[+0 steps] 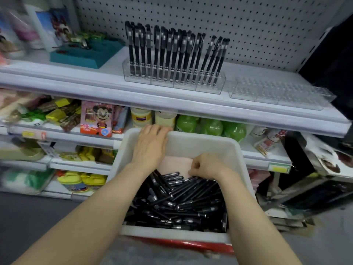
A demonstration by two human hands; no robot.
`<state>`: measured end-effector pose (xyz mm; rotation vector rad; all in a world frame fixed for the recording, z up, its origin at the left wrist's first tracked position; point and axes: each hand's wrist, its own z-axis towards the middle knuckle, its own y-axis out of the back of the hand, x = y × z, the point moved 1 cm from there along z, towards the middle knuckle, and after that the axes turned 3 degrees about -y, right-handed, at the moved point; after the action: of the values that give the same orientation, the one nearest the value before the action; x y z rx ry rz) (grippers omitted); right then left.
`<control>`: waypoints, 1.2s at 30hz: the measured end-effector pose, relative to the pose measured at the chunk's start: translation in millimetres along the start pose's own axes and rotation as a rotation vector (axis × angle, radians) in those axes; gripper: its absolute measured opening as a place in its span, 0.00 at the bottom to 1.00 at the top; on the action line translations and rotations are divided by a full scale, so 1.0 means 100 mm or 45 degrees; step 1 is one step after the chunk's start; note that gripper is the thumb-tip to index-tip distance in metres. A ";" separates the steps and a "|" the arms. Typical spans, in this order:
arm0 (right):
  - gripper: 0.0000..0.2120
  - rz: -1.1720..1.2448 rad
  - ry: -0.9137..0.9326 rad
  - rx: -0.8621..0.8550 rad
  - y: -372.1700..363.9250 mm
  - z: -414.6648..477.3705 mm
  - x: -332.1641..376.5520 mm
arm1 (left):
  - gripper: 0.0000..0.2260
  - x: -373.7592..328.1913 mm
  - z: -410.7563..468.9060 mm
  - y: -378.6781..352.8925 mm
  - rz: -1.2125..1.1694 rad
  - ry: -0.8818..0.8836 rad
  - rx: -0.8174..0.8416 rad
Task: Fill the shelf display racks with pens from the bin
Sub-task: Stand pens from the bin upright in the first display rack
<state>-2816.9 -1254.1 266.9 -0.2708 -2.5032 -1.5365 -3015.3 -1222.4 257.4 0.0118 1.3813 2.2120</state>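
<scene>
While bin (210,144) holds pens (181,203) | left fingers (152,129) grip bin | right fingers (193,167) pinch pens

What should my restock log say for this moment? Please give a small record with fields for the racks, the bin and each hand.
left rack: clear, on the upper shelf, mostly filled with upright black pens
right rack: clear, beside it, no pens in it
white bin: below the shelf, holds a pile of loose pens
left hand: holds the bin's far rim
right hand: fingers curled at the top of the pile; unclear whether it has a pen
progress: one rack left to fill
</scene>
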 end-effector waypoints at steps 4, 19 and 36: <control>0.20 0.008 -0.001 0.153 0.02 -0.05 0.03 | 0.16 -0.02 -0.02 0.02 0.001 0.001 0.021; 0.06 0.845 0.396 0.002 0.25 -0.17 0.00 | 0.13 -0.02 0.00 0.03 -0.047 0.004 0.001; 0.05 1.023 0.553 -1.125 1.90 -0.14 0.58 | 0.23 -0.10 1.15 0.90 0.153 -0.159 -0.189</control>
<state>-2823.5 -1178.4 451.4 -0.8200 -1.0399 -1.8888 -3013.2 -1161.0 390.6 0.1809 1.1750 2.3643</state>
